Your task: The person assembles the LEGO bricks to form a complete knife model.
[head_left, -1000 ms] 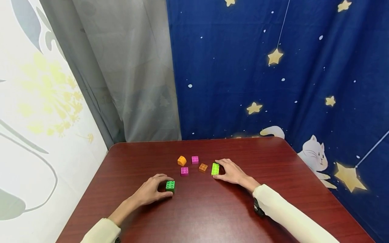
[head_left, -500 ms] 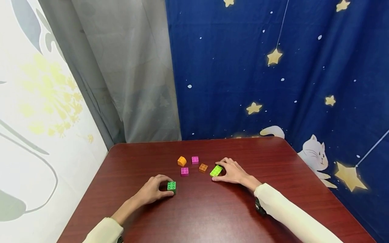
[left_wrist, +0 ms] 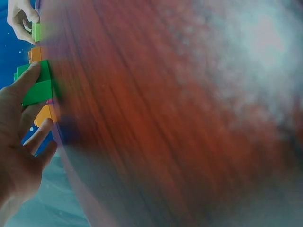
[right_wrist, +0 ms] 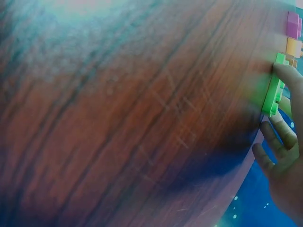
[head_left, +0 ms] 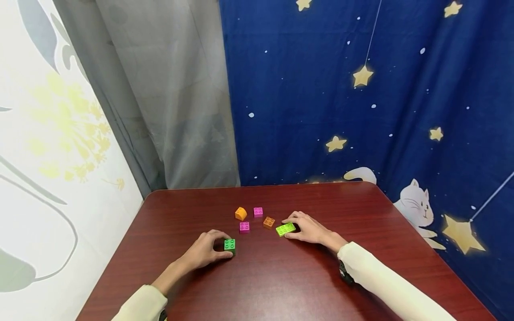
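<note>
My left hand (head_left: 205, 250) pinches a green square toy building block (head_left: 230, 246) between thumb and fingers, low over the table. In the left wrist view the thumb lies across the green block (left_wrist: 40, 92), which shows a seam like two stacked bricks. Over to the right, my right hand (head_left: 309, 229) pinches a flat lime-green oblong brick (head_left: 285, 229) by its sides, its long side now mostly crosswise. The right wrist view has the thumb against the lime-green brick (right_wrist: 273, 92), close to the tabletop. Just left of it lies an orange square brick (head_left: 269, 222).
Between and beyond the hands lie a magenta brick (head_left: 244, 228), a pink brick (head_left: 258, 212) and a yellow-orange brick with a curved top (head_left: 241, 213). They sit on a dark red wooden table (head_left: 257, 285). Behind its far edge hangs a blue starry curtain (head_left: 297, 111) beside a grey one.
The lime-green brick has turned in my right hand from pointing away to lying nearly crosswise. My left hand has slid slightly right with the green block. The other bricks stay put.
</note>
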`<state>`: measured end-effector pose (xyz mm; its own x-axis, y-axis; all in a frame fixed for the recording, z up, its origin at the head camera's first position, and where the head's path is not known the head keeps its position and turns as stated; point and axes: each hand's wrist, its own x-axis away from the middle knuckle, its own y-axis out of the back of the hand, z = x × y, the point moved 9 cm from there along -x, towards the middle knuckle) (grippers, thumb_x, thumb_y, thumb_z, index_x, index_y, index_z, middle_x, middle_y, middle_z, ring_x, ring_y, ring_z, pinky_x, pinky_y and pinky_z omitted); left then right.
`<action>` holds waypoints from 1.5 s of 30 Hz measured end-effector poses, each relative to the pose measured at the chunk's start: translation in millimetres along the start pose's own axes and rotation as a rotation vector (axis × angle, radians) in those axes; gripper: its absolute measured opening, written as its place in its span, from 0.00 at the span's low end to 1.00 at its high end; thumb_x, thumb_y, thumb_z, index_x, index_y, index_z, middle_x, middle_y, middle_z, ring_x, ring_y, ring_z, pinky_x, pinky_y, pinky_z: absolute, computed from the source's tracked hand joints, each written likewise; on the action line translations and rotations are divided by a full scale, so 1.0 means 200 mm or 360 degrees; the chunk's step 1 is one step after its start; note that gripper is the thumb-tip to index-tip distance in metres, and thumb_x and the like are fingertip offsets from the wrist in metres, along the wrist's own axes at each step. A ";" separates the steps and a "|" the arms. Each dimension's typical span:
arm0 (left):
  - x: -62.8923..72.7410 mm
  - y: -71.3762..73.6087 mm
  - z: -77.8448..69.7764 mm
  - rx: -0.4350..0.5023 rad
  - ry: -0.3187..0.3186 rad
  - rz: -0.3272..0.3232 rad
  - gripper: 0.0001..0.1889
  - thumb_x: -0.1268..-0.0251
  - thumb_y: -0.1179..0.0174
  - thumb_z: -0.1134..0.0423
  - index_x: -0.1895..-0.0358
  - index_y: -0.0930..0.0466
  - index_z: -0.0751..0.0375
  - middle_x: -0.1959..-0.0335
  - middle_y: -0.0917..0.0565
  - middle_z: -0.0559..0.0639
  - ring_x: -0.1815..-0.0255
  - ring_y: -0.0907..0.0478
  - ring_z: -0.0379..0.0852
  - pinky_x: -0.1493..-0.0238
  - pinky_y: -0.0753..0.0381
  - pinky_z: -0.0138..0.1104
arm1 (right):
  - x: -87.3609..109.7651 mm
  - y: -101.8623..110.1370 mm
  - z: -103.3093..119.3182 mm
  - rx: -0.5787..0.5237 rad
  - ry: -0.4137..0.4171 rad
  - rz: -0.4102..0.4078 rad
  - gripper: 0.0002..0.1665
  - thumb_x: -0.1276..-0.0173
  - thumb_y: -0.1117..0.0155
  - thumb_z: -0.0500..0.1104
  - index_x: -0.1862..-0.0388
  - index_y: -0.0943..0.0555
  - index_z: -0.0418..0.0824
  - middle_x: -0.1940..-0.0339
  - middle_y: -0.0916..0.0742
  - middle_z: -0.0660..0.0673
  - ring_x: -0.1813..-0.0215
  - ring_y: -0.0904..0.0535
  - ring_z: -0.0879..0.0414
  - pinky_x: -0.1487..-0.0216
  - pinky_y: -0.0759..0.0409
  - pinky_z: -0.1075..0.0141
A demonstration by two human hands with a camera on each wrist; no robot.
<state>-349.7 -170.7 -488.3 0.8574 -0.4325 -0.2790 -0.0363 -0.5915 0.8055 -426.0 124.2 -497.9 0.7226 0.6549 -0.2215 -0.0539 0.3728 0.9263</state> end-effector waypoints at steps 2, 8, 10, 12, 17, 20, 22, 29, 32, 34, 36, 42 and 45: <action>0.00 -0.01 -0.01 0.0020 0.0006 -0.0012 0.19 0.44 0.20 0.50 0.52 0.13 0.49 0.55 0.14 0.41 0.52 0.18 0.46 0.48 0.17 0.44 | 0.01 0.00 0.00 -0.0008 -0.0009 -0.0003 0.29 0.32 0.25 0.56 0.37 0.15 0.45 0.48 0.17 0.49 0.47 0.22 0.54 0.45 0.22 0.55; -0.02 -0.03 -0.01 0.0067 0.0073 -0.0038 0.19 0.45 0.20 0.50 0.52 0.12 0.50 0.55 0.15 0.41 0.54 0.20 0.42 0.51 0.17 0.39 | 0.02 0.03 0.01 -0.0042 0.0029 -0.0028 0.27 0.33 0.24 0.55 0.39 0.13 0.44 0.50 0.16 0.49 0.49 0.21 0.54 0.48 0.21 0.57; -0.02 -0.04 0.00 0.0082 0.0105 -0.0046 0.19 0.46 0.19 0.51 0.53 0.12 0.50 0.55 0.15 0.41 0.54 0.20 0.42 0.51 0.17 0.39 | 0.01 0.03 0.01 -0.0043 0.0040 -0.0040 0.26 0.33 0.24 0.55 0.41 0.13 0.45 0.52 0.16 0.50 0.50 0.21 0.54 0.49 0.21 0.58; -0.02 -0.04 0.00 0.0092 0.0127 -0.0059 0.19 0.46 0.19 0.51 0.53 0.12 0.51 0.55 0.15 0.42 0.53 0.20 0.42 0.51 0.17 0.39 | 0.01 0.03 0.01 -0.0042 0.0044 -0.0054 0.25 0.33 0.24 0.55 0.42 0.12 0.45 0.53 0.16 0.51 0.52 0.21 0.55 0.51 0.21 0.60; -0.03 -0.04 0.01 0.0115 0.0163 -0.0063 0.19 0.48 0.18 0.51 0.54 0.11 0.50 0.56 0.15 0.41 0.54 0.20 0.42 0.50 0.17 0.40 | 0.01 0.02 0.01 -0.0081 0.0013 -0.0052 0.21 0.35 0.23 0.56 0.47 0.11 0.48 0.57 0.16 0.55 0.57 0.21 0.59 0.54 0.21 0.65; -0.03 -0.05 0.01 0.0122 0.0163 -0.0060 0.20 0.49 0.18 0.50 0.54 0.11 0.50 0.57 0.14 0.40 0.53 0.20 0.42 0.50 0.17 0.40 | 0.01 0.02 0.03 -0.0120 0.0030 -0.0050 0.20 0.35 0.22 0.56 0.48 0.11 0.49 0.57 0.16 0.56 0.58 0.21 0.61 0.54 0.21 0.67; -0.03 -0.05 0.02 0.0124 0.0156 -0.0061 0.20 0.49 0.17 0.50 0.55 0.10 0.51 0.58 0.14 0.40 0.53 0.20 0.43 0.50 0.17 0.41 | 0.00 0.03 0.06 -0.0133 0.0061 -0.0059 0.19 0.35 0.22 0.55 0.49 0.11 0.50 0.58 0.15 0.56 0.58 0.21 0.62 0.55 0.21 0.67; -0.05 -0.04 0.02 0.0123 0.0143 -0.0049 0.19 0.50 0.17 0.51 0.55 0.10 0.51 0.60 0.14 0.40 0.53 0.20 0.43 0.48 0.18 0.42 | -0.06 0.07 0.17 -0.0176 0.0078 -0.0093 0.17 0.36 0.21 0.56 0.52 0.11 0.51 0.59 0.16 0.58 0.60 0.21 0.61 0.57 0.20 0.66; -0.05 -0.04 0.02 0.0128 0.0140 -0.0037 0.19 0.50 0.17 0.51 0.55 0.10 0.52 0.60 0.14 0.39 0.53 0.20 0.43 0.48 0.18 0.42 | -0.08 0.07 0.22 -0.0189 0.0078 -0.0087 0.17 0.36 0.21 0.56 0.52 0.10 0.51 0.60 0.15 0.58 0.61 0.20 0.59 0.58 0.22 0.68; -0.05 -0.03 0.02 0.0129 0.0136 -0.0034 0.19 0.50 0.17 0.52 0.56 0.10 0.52 0.60 0.14 0.39 0.53 0.20 0.43 0.48 0.18 0.43 | -0.09 0.07 0.24 -0.0190 0.0087 -0.0083 0.18 0.36 0.21 0.57 0.52 0.10 0.51 0.60 0.15 0.58 0.61 0.19 0.57 0.60 0.23 0.70; -0.04 -0.03 0.02 0.0131 0.0133 -0.0035 0.19 0.51 0.17 0.52 0.56 0.10 0.52 0.61 0.14 0.39 0.53 0.20 0.44 0.48 0.18 0.43 | -0.11 0.06 0.27 -0.0198 0.0095 -0.0084 0.18 0.37 0.21 0.57 0.52 0.10 0.50 0.60 0.15 0.58 0.60 0.18 0.56 0.60 0.23 0.70; -0.05 -0.03 0.03 0.0146 0.0147 -0.0016 0.19 0.51 0.17 0.52 0.56 0.10 0.53 0.61 0.14 0.39 0.53 0.20 0.44 0.48 0.18 0.44 | -0.14 0.07 0.37 -0.0243 0.0169 -0.0136 0.19 0.38 0.19 0.56 0.53 0.09 0.48 0.59 0.12 0.55 0.61 0.19 0.60 0.58 0.18 0.64; -0.05 -0.04 0.03 0.0157 0.0152 0.0000 0.19 0.51 0.17 0.52 0.56 0.10 0.53 0.61 0.14 0.40 0.52 0.20 0.45 0.48 0.18 0.45 | -0.15 0.07 0.42 -0.0262 0.0209 -0.0161 0.19 0.39 0.19 0.55 0.54 0.10 0.48 0.60 0.12 0.55 0.62 0.18 0.57 0.60 0.18 0.65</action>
<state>-360.9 -164.9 -494.4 0.9022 -0.3684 -0.2243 -0.0824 -0.6577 0.7488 -391.1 54.3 -452.6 0.6349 0.6845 -0.3584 -0.1051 0.5361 0.8376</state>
